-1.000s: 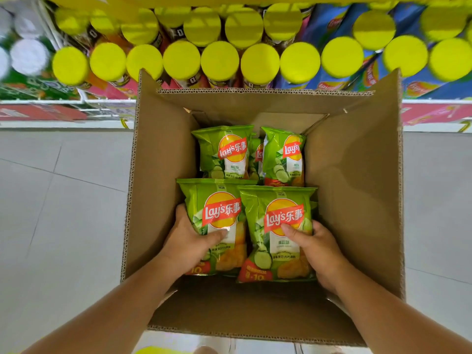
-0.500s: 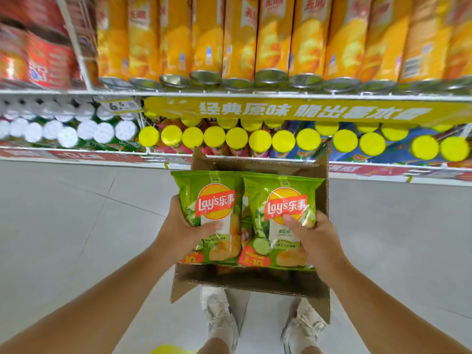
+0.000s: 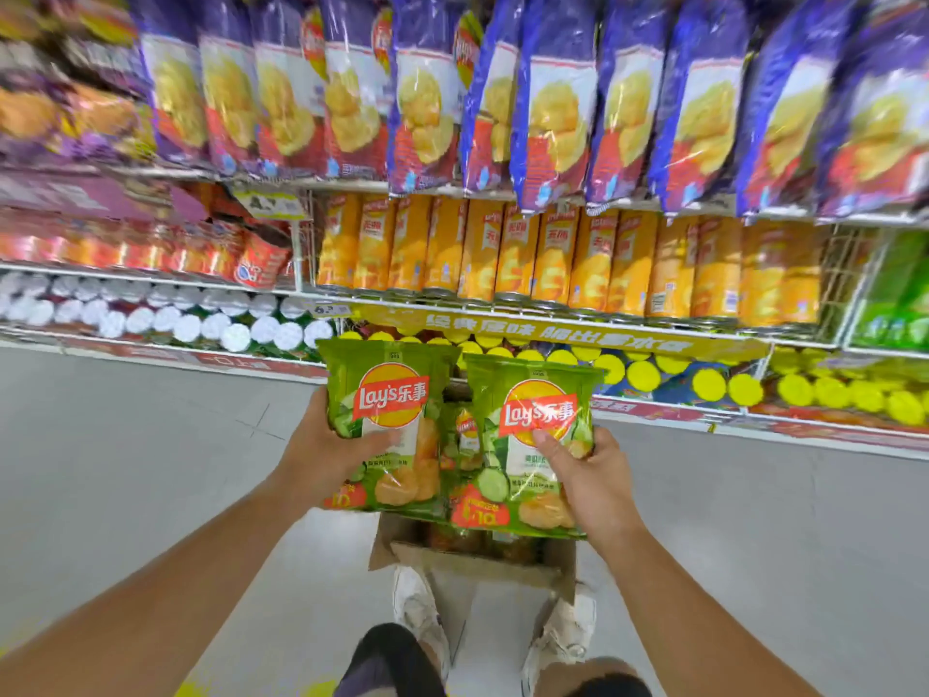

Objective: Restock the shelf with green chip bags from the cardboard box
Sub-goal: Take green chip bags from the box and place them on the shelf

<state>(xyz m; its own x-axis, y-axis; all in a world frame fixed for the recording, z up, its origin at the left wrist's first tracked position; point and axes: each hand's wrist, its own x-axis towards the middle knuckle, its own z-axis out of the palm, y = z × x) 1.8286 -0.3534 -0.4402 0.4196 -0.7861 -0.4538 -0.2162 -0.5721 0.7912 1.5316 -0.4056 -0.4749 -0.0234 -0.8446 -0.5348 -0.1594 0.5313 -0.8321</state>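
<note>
Green and glossy, two chip bags fill the middle of our view, one in each hand, held upright side by side in the air above the cardboard box (image 3: 472, 560) on the floor. Our left hand (image 3: 321, 457) grasps the left chip bag (image 3: 387, 425) by its lower left edge, thumb pressed across the front. Our right hand (image 3: 585, 477) grips the right chip bag (image 3: 533, 445) from its right side, thumb lying over the red and yellow logo. The two bags nearly touch, and between them we glimpse more green bags down in the box. Our white shoes (image 3: 420, 613) stand on either side of it on the pale grey floor (image 3: 125, 470).

Ahead rise the shelves (image 3: 553, 321): purple bags (image 3: 553, 108) along the top, orange canisters (image 3: 502, 254) below them, then a low row of tubes with yellow lids (image 3: 709, 384). Far right, on the middle level, a blurred patch of green packaging (image 3: 900, 294) may be the matching section, though we cannot be sure.

To place these well, we should probably carry both toward that green section, keep the grip light so the chips are not crushed, and set each bag upright with the logo facing outward, one at a time, so neither slides off the shelf edge.
</note>
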